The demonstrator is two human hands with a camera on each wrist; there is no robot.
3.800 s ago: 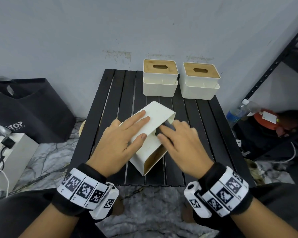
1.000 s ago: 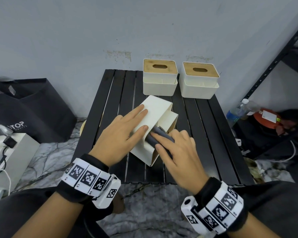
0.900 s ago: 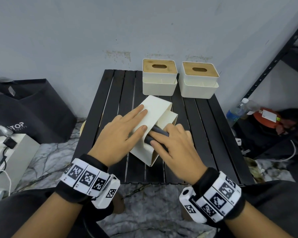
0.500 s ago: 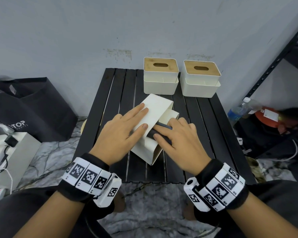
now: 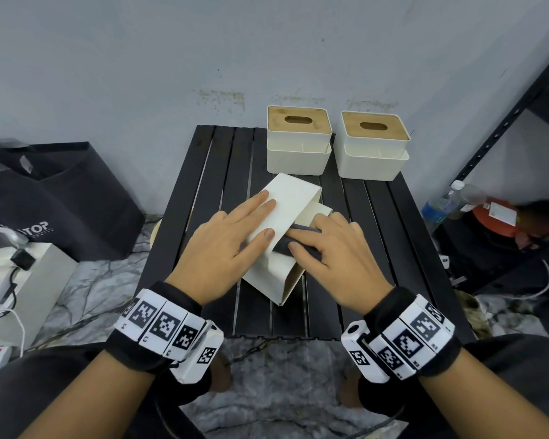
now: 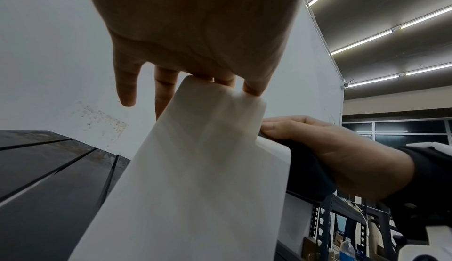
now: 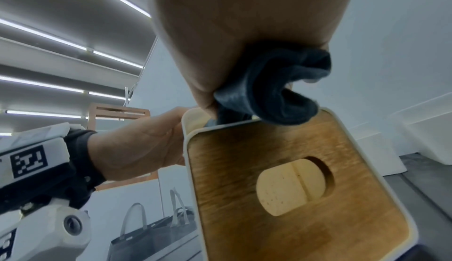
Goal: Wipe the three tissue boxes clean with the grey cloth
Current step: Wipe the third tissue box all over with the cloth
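A cream tissue box (image 5: 286,198) lies tipped on its side on the black slatted table (image 5: 203,201), its wooden lid (image 7: 281,197) facing me. My left hand (image 5: 260,213) lies flat on its upper face, fingers straight. My right hand (image 5: 308,236) holds the bunched grey cloth (image 5: 282,247) against the box's right side, just past the lid's edge. In the right wrist view the cloth (image 7: 269,91) bulges from under the palm. Two more tissue boxes (image 5: 298,153) (image 5: 373,156) stand upright side by side at the table's far edge.
The wall rises right behind the two upright boxes. A black bag (image 5: 61,198) and a white case (image 5: 29,286) sit on the floor at left. On the right are a black rack (image 5: 504,122), a water bottle (image 5: 441,204) and a red object (image 5: 495,213).
The tipped box has been turned so its stepped side faces right. Over the last second my right hand has slid the cloth along that side, away from me. My left hand stays pressed on top.
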